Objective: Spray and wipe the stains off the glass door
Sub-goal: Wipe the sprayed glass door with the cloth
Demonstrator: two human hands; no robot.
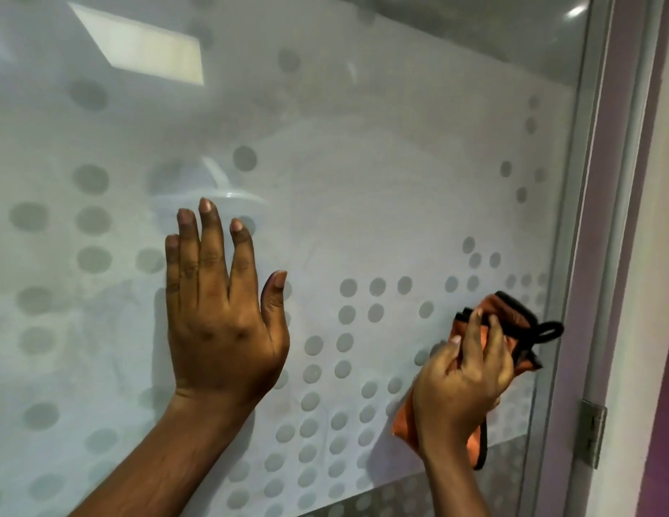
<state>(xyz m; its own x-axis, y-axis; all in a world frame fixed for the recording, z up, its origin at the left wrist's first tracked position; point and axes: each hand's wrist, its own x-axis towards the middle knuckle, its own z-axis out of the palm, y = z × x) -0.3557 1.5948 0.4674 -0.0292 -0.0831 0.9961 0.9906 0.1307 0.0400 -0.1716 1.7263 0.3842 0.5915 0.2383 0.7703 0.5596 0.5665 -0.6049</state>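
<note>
Frosted, dotted glass door (363, 162) filling the view, orange cloth (489, 330) pressed on it near the right frame (601, 218), right hand (461, 382) gripping the cloth, left hand (221, 322) flat on glass, fingers spread, metal hinge (592, 432) lower right

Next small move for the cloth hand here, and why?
Probably sweep the right hand and its orange cloth leftward across the frosted glass door. The cloth is bunched against the glass near the frame, so most of the pane lies to its left, while the left hand lies flat on the door, seemingly steadying it.
</note>
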